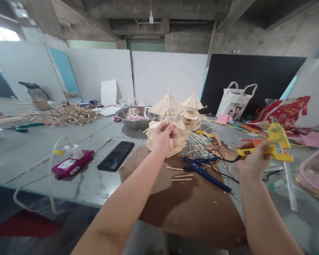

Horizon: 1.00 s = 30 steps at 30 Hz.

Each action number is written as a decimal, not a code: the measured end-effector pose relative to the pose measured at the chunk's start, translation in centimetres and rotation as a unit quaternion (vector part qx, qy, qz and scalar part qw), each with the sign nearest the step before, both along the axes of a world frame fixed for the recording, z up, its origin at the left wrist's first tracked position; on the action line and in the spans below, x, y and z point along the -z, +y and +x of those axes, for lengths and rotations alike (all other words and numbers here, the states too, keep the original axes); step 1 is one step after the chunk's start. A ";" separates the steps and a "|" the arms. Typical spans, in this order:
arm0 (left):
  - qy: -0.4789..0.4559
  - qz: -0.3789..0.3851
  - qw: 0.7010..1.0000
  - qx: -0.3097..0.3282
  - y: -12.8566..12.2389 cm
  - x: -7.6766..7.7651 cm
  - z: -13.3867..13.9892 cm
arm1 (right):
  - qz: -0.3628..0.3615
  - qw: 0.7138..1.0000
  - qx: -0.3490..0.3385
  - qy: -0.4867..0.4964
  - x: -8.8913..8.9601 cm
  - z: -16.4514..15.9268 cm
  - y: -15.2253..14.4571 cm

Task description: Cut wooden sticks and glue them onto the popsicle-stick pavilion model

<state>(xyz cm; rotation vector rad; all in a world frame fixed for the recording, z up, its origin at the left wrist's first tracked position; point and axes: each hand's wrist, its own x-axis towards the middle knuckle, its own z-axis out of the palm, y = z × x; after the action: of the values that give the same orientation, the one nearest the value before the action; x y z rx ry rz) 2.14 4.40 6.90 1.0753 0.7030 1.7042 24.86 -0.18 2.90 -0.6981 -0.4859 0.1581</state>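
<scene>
My right hand [253,161] grips a yellow hot glue gun [278,141], its nozzle tipped upward and a clear glue stick [289,186] hanging from its back. In front of me stands a model pavilion [168,104] built of thin wooden sticks, with a pointed roof over a wider lower tier. My left hand [163,136] is closed in a pinch at that lower tier; what the fingertips hold, if anything, is hidden. Short wooden sticks [182,179] and blue-handled pliers [206,173] lie on the brown board [172,209] below.
A second stick pavilion [192,118] stands behind, beside a metal bowl [135,122]. A black phone [116,156] and a purple power strip [73,164] with a white cable lie left. A stick pile [71,114] is farther back. The gun's black cord crosses the right side.
</scene>
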 end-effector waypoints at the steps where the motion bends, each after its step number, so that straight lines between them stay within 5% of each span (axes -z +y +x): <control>1: -0.049 -0.013 0.999 -0.004 0.4 -0.4 -0.6 | -0.002 1.000 -0.005 -0.003 0.1 -0.1 0.0; 5: -0.149 -0.041 0.988 -0.003 1.6 -1.2 -1.7 | -0.004 1.000 -0.024 0.000 0.1 -0.6 -0.1; 10: -0.154 -0.049 0.987 0.017 1.6 -0.9 -1.7 | -0.009 1.000 -0.022 0.004 0.3 -0.4 0.0; 17: 0.109 -0.018 0.992 0.061 -1.0 2.3 0.5 | 0.015 1.000 -0.017 0.009 -0.1 0.9 0.0; 23: 0.475 0.089 0.872 0.075 -2.6 5.5 2.1 | -0.011 0.998 -0.047 0.029 -0.2 1.9 -0.1; 30: 0.622 0.143 0.770 0.019 -1.8 6.8 1.7 | -0.192 0.959 -0.187 0.087 0.9 3.1 0.4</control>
<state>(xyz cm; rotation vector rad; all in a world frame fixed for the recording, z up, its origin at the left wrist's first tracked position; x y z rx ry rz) 3.82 2.57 0.12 2.4486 1.1946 0.8551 27.99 0.25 2.02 -0.9567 -0.4172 0.6796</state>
